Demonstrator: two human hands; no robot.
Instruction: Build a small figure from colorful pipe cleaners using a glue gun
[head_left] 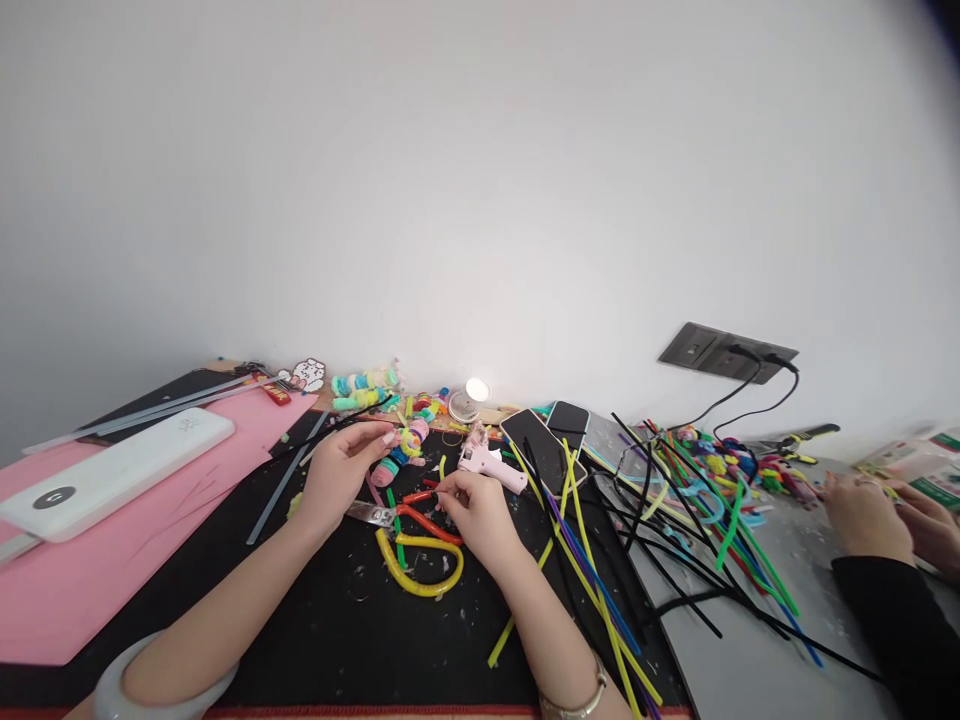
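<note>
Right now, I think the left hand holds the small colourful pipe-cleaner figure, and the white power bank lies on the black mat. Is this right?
Not quite. The left hand does hold the small colourful pipe-cleaner figure, but the white power bank lies on the pink sheet, to the left of the black mat. The head view shows this.

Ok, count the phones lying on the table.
2, side by side near the wall: the larger dark phone right of the pink glue gun, and the smaller phone just behind it. Others could be hidden under the pipe cleaners.
</note>
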